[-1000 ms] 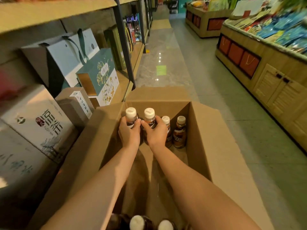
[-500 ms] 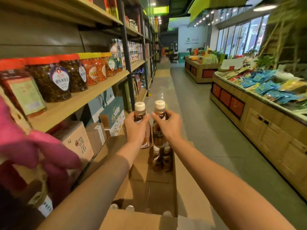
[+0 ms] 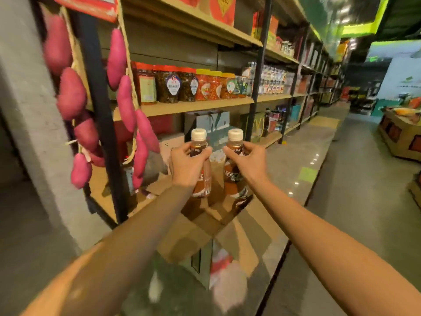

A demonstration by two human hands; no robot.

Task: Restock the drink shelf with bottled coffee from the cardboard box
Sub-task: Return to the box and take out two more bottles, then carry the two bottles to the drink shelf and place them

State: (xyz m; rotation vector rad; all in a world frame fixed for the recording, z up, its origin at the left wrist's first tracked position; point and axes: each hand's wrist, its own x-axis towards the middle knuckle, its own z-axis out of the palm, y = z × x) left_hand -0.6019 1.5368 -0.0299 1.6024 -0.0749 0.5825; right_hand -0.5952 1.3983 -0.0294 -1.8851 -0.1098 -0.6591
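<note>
I hold two brown coffee bottles with cream caps upright in the air, side by side. My left hand (image 3: pixel 185 166) grips the left bottle (image 3: pixel 200 142) around its neck and shoulder. My right hand (image 3: pixel 247 160) grips the right bottle (image 3: pixel 234 179) the same way. Both hang above the open cardboard box (image 3: pixel 205 224), which sits low in front of the shelving; its inside is blurred and mostly hidden by my arms. The wooden shelves (image 3: pixel 196 106) on black posts run along the left.
Jars with red and yellow lids (image 3: pixel 173 84) fill the middle shelf. Gift boxes and bags (image 3: pixel 209 122) stand on the lower shelf. A string of pink sweet potatoes (image 3: pixel 123 99) hangs at the shelf end beside a grey pillar (image 3: pixel 29 110). The aisle floor (image 3: pixel 353 179) runs to the right.
Both hands lifted the two bottles out of the box and higher. My view swung up and left, from the box toward the shelves.
</note>
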